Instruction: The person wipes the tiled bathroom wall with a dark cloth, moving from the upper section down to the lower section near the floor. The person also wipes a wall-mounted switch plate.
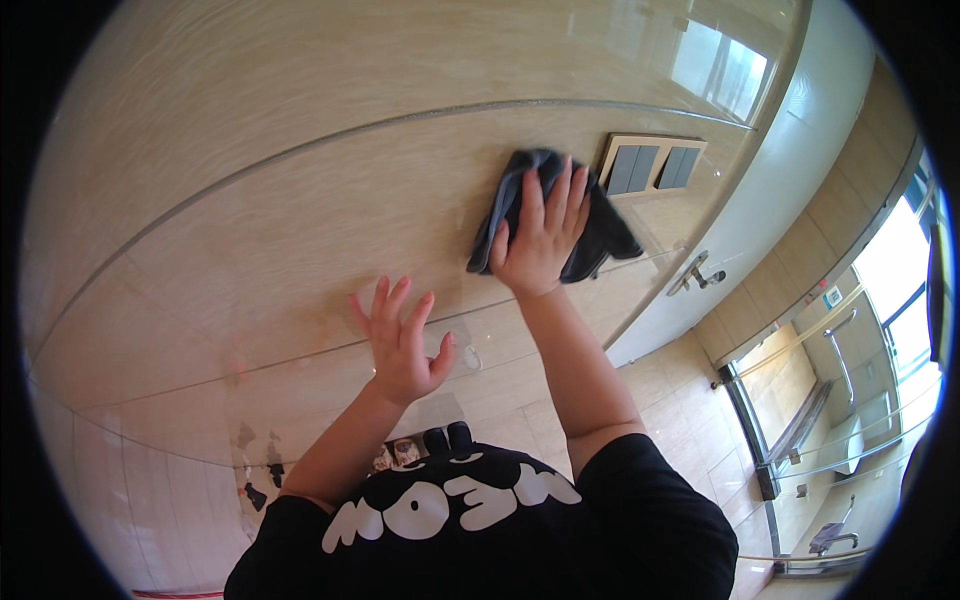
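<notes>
A dark grey cloth [597,238] lies bunched against the glossy beige tiled wall [300,230], just left of the light switches. My right hand [543,232] presses it there with the palm, fingers spread over the fabric and pointing up. The cloth's right corner sticks out past my fingers, slightly blurred. Lower and to the left, my left hand [402,345] is raised near the wall with its fingers apart and nothing in it. Whether its fingertips touch the tile, I cannot tell.
Two dark rocker switch plates in a gold frame [654,165] sit right of the cloth. Beyond them stands a white door [745,180] with a metal lever handle [697,275]. Farther right are a glass partition and a bathroom with a white toilet [848,446]. Tiled floor [690,400] lies below.
</notes>
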The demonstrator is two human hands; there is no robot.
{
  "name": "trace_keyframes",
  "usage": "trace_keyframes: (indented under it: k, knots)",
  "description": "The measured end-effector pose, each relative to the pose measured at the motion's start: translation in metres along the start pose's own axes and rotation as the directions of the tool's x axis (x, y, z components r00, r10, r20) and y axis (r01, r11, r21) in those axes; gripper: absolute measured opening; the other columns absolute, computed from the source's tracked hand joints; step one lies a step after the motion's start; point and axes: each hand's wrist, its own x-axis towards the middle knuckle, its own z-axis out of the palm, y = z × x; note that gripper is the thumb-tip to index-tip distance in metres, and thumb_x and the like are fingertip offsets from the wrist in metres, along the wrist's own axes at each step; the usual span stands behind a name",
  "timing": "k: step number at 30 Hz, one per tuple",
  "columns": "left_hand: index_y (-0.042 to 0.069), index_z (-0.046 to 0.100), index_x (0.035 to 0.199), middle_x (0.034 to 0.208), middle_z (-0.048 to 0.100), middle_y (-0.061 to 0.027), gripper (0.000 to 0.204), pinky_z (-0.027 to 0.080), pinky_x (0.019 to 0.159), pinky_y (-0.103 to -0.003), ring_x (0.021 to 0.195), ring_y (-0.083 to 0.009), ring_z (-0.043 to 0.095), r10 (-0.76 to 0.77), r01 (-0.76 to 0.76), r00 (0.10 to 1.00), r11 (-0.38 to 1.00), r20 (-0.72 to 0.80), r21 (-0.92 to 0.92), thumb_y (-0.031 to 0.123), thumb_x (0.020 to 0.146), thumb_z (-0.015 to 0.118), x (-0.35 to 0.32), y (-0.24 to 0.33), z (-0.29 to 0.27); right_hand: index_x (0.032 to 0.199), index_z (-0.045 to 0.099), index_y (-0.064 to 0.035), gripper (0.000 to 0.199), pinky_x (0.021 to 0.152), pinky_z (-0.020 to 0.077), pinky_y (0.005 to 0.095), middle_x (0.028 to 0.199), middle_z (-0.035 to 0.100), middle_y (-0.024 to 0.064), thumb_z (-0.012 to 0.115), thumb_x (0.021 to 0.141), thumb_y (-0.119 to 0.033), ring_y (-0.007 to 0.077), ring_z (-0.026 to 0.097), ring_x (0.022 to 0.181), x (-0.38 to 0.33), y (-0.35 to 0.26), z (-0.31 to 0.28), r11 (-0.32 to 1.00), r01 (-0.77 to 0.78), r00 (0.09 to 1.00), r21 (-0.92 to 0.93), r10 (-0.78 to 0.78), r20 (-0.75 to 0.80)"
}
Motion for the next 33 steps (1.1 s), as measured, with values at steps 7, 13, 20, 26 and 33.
trace_keyframes:
  k: [7, 13, 20, 26, 33]
  knots:
    - [0.004, 0.047, 0.132, 0.144, 0.038, -0.0224, 0.059, 0.001, 0.112, -0.064, 0.139, -0.0432, 0.028, 0.02, -0.02, 1.0, 1.0, -0.005, 0.018, 0.023, 0.079, 0.068, 0.004, 0.015, 0.009, 0.118, 0.064, -0.0136, 0.047, 0.109, 0.007, 0.0691, 0.144, 0.04, 0.0272, 0.059, 0.076, -0.035, 0.0504, 0.025, 0.138, -0.113, -0.026, 0.015, 0.997, -0.06, 0.982, 0.053, 0.049, 0.183]
    - [0.004, 0.045, 0.133, 0.145, 0.036, -0.0233, 0.06, 0.001, 0.111, -0.064, 0.139, -0.0445, 0.026, 0.087, -0.087, 0.994, 0.996, -0.065, 0.014, 0.023, 0.08, 0.067, 0.018, 0.032, 0.021, 0.128, 0.059, -0.0261, 0.043, 0.107, 0.0332, 0.0465, 0.146, 0.045, 0.0022, 0.059, 0.086, -0.035, 0.0306, 0.033, 0.139, -0.073, -0.047, 0.033, 0.874, 0.374, 0.916, 0.31, -0.401, 0.025]
    - [0.002, 0.043, 0.134, 0.146, 0.033, -0.0254, 0.062, 0.0, 0.111, -0.064, 0.14, -0.0461, 0.024, 0.062, -0.061, 0.996, 0.998, -0.066, 0.026, 0.022, 0.08, 0.067, 0.04, 0.047, 0.046, 0.117, 0.068, -0.0176, 0.041, 0.111, 0.03, 0.0468, 0.137, 0.051, 0.0142, 0.067, 0.079, -0.031, 0.042, 0.036, 0.133, -0.019, 0.04, -0.004, 0.866, 0.346, 0.925, 0.361, -0.379, 0.021]
    - [0.0, 0.043, 0.136, 0.149, 0.03, -0.0242, 0.062, -0.005, 0.112, -0.062, 0.143, -0.0444, 0.017, -0.041, 0.043, 0.999, 0.991, -0.022, 0.13, 0.028, 0.084, 0.062, 0.039, 0.056, 0.089, 0.108, 0.064, -0.0075, 0.042, 0.108, 0.0131, 0.0692, 0.139, 0.043, 0.0286, 0.053, 0.079, -0.036, 0.0528, 0.026, 0.136, -0.132, 0.109, 0.003, 0.997, 0.077, 0.995, 0.027, -0.079, 0.066]
    - [0.003, 0.053, 0.131, 0.148, 0.035, -0.0215, 0.054, -0.007, 0.113, -0.06, 0.144, -0.0422, 0.017, -0.074, 0.101, 0.985, 0.979, -0.153, 0.178, 0.038, 0.09, 0.054, 0.036, 0.054, 0.11, 0.116, 0.068, -0.025, 0.041, 0.109, 0.0042, 0.0681, 0.145, 0.043, 0.0149, 0.057, 0.082, -0.046, 0.039, 0.024, 0.142, -0.14, 0.068, 0.005, 0.98, 0.141, 0.981, 0.137, -0.157, 0.115]
